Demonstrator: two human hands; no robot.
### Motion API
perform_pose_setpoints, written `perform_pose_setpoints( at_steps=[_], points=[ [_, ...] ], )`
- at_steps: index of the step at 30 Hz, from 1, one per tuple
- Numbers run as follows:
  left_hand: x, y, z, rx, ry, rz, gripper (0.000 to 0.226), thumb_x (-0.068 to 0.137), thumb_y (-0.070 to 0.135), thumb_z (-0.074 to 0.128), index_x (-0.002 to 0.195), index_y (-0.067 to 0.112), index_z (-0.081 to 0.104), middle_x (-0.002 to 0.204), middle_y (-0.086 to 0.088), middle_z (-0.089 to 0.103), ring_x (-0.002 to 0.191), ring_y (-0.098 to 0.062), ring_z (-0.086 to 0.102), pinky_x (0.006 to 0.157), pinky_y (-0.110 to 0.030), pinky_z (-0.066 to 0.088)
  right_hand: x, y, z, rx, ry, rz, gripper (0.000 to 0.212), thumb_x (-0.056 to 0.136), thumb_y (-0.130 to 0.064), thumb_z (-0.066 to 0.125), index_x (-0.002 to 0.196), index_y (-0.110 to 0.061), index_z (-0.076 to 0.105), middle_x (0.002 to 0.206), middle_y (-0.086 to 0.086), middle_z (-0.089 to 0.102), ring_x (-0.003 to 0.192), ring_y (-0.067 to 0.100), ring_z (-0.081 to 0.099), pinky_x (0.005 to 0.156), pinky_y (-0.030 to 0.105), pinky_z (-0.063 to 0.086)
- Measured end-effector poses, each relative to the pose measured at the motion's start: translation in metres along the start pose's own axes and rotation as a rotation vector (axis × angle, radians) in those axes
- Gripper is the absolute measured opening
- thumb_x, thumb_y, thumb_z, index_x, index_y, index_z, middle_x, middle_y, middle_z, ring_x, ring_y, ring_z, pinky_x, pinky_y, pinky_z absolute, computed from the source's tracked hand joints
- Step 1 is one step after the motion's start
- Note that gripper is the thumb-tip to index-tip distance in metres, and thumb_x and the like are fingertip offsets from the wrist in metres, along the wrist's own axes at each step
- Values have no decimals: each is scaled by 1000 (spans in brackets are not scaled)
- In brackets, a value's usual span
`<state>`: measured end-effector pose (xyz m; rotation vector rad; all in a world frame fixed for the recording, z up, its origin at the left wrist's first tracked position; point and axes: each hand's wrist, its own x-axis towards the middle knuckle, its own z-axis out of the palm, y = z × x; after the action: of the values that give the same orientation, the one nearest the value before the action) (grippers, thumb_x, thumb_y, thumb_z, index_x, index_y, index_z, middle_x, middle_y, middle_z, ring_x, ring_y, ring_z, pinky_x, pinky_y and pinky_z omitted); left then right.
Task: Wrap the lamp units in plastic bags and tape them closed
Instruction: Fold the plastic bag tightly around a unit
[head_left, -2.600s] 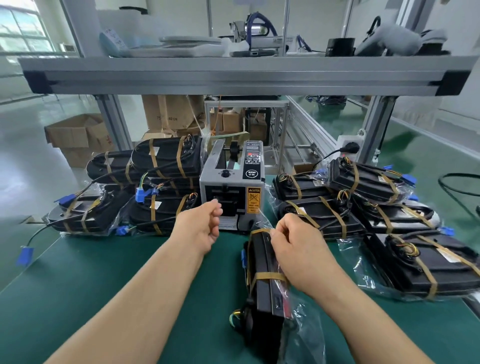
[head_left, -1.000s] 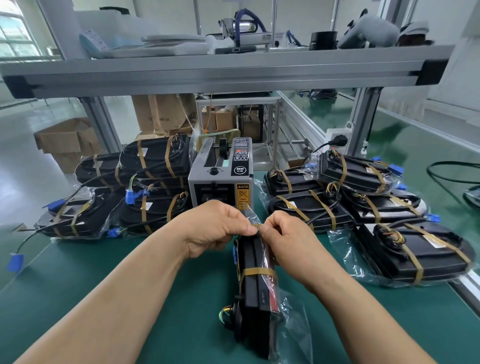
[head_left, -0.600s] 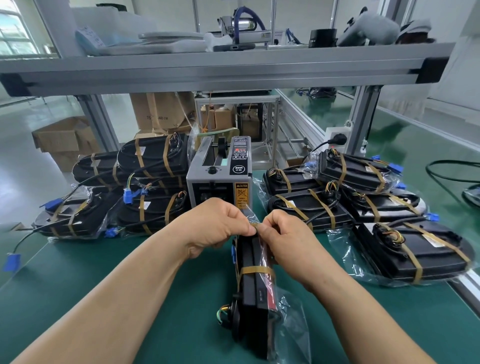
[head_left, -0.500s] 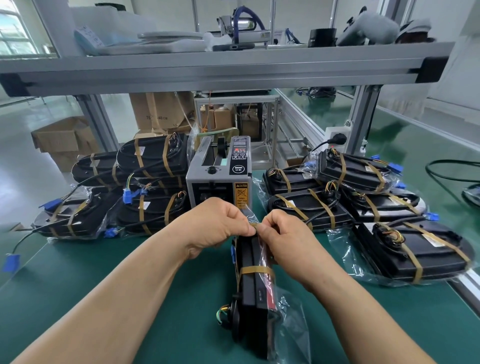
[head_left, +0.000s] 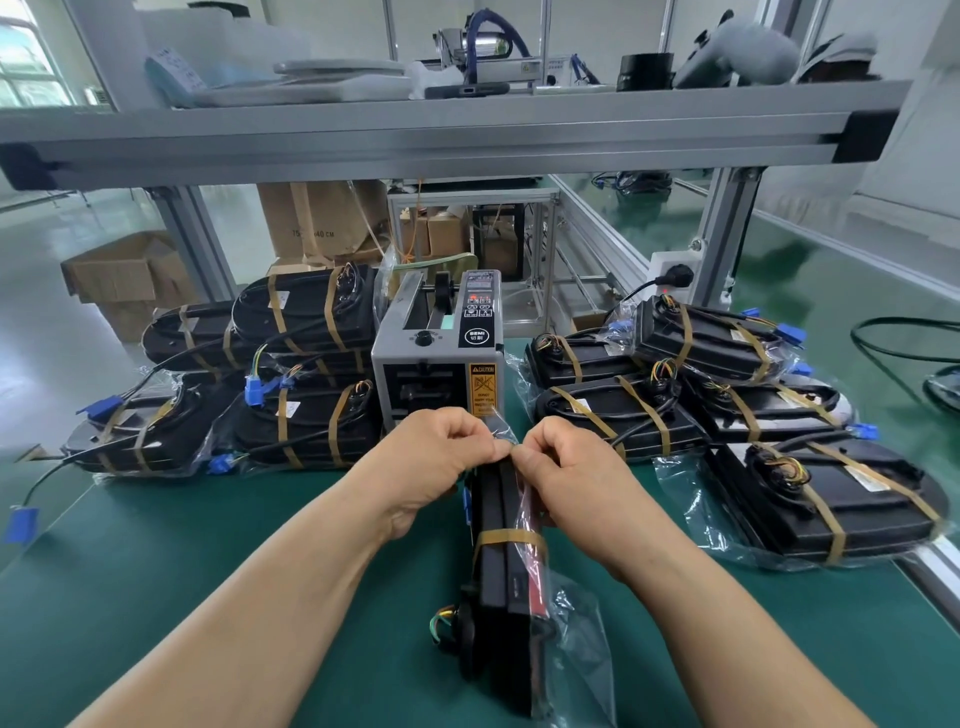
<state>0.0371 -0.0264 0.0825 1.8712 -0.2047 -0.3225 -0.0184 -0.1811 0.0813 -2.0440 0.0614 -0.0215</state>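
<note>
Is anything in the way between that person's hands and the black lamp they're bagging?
Nothing visible does. The left hand and right hand both pinch the clear plastic bag at the far end of the black lamp unit. The grey tape dispenser stands just behind them, not between.

Left hand (head_left: 434, 460) from dispenser (head_left: 441, 358) to bag (head_left: 579, 649)

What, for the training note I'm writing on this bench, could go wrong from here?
1. The black lamp unit stands on its narrow edge, steadied only where the left hand and right hand pinch the clear plastic bag at its far end; it may tip.
2. The bag bunches loose at the near end, so taping could leave it slack.
</note>
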Motion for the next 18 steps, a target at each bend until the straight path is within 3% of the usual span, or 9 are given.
perform_pose_setpoints(
  at_steps=[6, 12, 15, 18],
  points=[
    [-5, 0, 2, -73, -33, 2, 14, 88, 19, 73, 80, 14, 63, 52, 15, 57, 41, 6, 46, 43, -8, 35, 1, 2, -1, 45, -9, 24, 22, 101, -27, 53, 82, -17, 54, 76, 6, 64, 62, 16, 55, 67, 40, 55],
    [-9, 2, 1, -61, -104, -70, 19, 84, 25, 77, 94, 21, 61, 75, 6, 63, 76, -13, 50, 62, -28, 34, 1, 6, -2, 108, -19, 43, 21, 101, -27, 53, 83, -16, 56, 73, 5, 61, 62, 17, 55, 62, 35, 50],
    [-11, 3, 0, -81, -145, -90, 34, 75, 23, 85, 98, 21, 59, 72, 7, 63, 77, -16, 51, 63, -31, 33, 1, 7, -2, 124, -25, 46, 21, 100, -29, 54, 83, -18, 56, 74, 3, 61, 65, 16, 55, 68, 40, 54],
    [-11, 2, 3, -241, -133, -140, 41, 63, 15, 84, 96, 16, 60, 81, -3, 64, 74, -17, 59, 66, -32, 44, 1, 7, -2, 134, -27, 46, 21, 100, -30, 53, 82, -19, 56, 78, 4, 62, 69, 18, 56, 76, 47, 56]
  ],
)
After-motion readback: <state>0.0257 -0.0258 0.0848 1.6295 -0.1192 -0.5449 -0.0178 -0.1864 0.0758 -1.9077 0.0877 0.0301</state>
